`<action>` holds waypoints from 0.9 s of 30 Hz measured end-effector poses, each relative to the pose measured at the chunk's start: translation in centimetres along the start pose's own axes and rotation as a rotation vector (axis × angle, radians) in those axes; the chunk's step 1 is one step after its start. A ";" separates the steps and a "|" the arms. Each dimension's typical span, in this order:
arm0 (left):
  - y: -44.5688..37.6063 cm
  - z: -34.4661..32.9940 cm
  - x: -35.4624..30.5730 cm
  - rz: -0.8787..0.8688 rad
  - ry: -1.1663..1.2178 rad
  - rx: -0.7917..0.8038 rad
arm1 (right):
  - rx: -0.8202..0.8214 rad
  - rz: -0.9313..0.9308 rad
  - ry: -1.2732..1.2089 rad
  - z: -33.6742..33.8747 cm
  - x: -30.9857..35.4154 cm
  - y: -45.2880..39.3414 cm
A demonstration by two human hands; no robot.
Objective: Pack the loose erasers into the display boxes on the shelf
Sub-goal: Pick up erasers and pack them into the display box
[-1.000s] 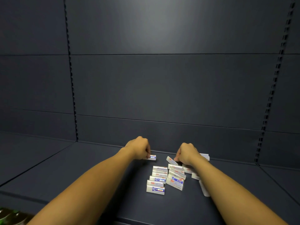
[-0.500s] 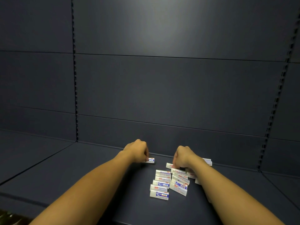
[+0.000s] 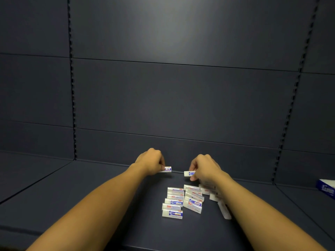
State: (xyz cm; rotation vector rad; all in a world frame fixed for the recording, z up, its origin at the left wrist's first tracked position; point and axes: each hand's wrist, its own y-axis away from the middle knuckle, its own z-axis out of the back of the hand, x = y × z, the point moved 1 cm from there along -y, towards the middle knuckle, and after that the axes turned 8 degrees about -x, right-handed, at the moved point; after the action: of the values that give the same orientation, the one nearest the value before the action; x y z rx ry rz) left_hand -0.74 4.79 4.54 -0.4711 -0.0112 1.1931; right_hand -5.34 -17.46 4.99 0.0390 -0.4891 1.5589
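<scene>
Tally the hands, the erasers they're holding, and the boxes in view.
Hands: 2, the left hand and the right hand
Held erasers: 2, the left eraser and the right eraser
Boxes: 1, the blue box at the right edge
Total: 5

The blue-and-white box at the far right is cut off by the picture's edge; several loose erasers are partly hidden under the right forearm; the print on the eraser sleeves is too small to be read.

Erasers: white, blue-labelled; your loose pile lies mid-shelf, one eraser and another pinched near the rear edge. Blue display box: right edge.
</scene>
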 end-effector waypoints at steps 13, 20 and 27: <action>-1.6 -0.2 -10.0 -0.329 0.068 -0.007 | -0.207 -0.330 -0.075 6.3 -6.4 6.1; -0.2 -1.6 -17.1 -0.426 0.065 0.025 | -0.221 -0.427 -0.006 8.7 -10.3 10.8; 1.4 -2.6 -25.2 -0.455 0.046 0.041 | -0.253 -0.460 0.054 12.2 -15.6 15.1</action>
State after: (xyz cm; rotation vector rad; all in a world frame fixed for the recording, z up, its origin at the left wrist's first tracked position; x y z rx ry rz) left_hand -10.91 -18.20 7.65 -0.4319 -0.0517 0.7346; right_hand -22.15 -35.70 6.75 -0.0805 -0.5850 1.0393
